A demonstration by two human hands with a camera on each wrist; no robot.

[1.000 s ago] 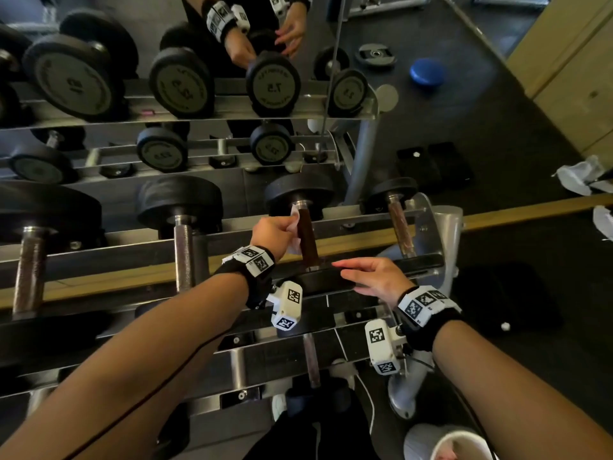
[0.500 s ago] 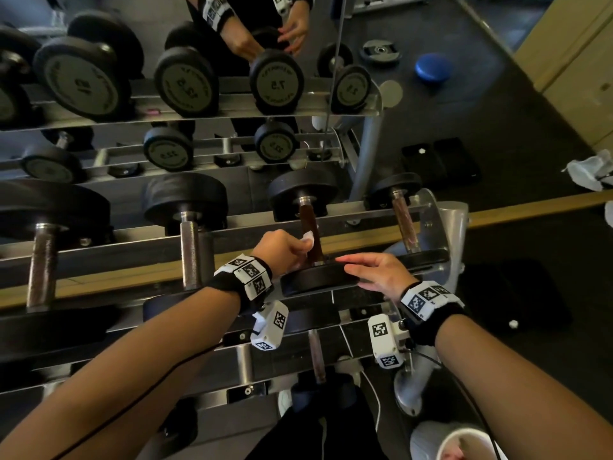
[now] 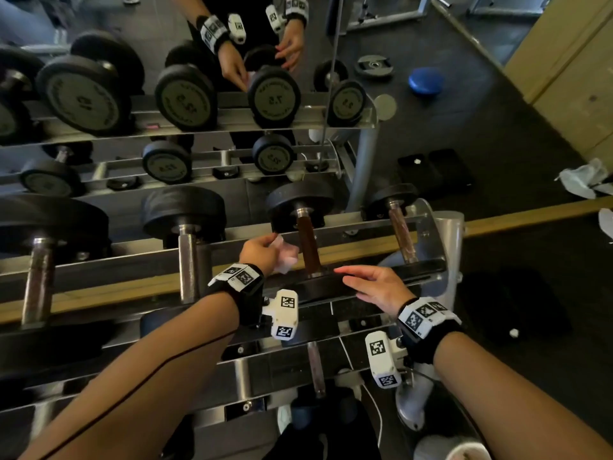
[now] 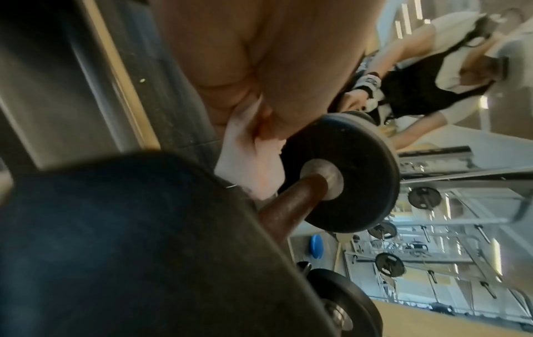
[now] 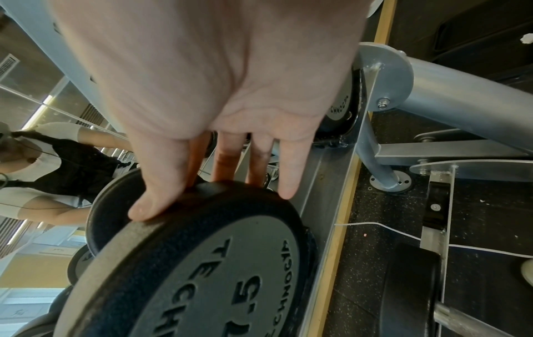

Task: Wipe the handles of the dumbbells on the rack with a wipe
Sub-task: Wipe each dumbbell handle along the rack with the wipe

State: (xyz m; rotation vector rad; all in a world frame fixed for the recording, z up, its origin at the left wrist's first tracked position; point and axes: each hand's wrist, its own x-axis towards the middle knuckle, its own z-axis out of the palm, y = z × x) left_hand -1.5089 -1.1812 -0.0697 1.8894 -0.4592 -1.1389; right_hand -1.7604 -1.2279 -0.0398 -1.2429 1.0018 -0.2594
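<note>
A dumbbell with a brown handle (image 3: 306, 247) lies on the metal rack (image 3: 109, 263), black plates at both ends. My left hand (image 3: 262, 249) grips a crumpled white wipe (image 3: 286, 255) just left of that handle, a small gap between them; in the left wrist view the wipe (image 4: 248, 166) hangs beside the handle (image 4: 291, 209). My right hand (image 3: 374, 283) rests with straight fingers on the rim of the near plate (image 3: 318, 287). In the right wrist view its fingers (image 5: 155, 200) lie on the plate (image 5: 202, 262).
More dumbbells lie along the rack: a steel-handled one (image 3: 187, 260) to the left, a thin one (image 3: 401, 237) to the right. A mirror behind reflects the rack and hands. Crumpled white wipes (image 3: 583, 177) lie on the dark floor at right, a blue disc (image 3: 426, 80) farther off.
My left hand with the wipe has come off the brown handle and now sits just to its left. My right hand has stayed on the near plate.
</note>
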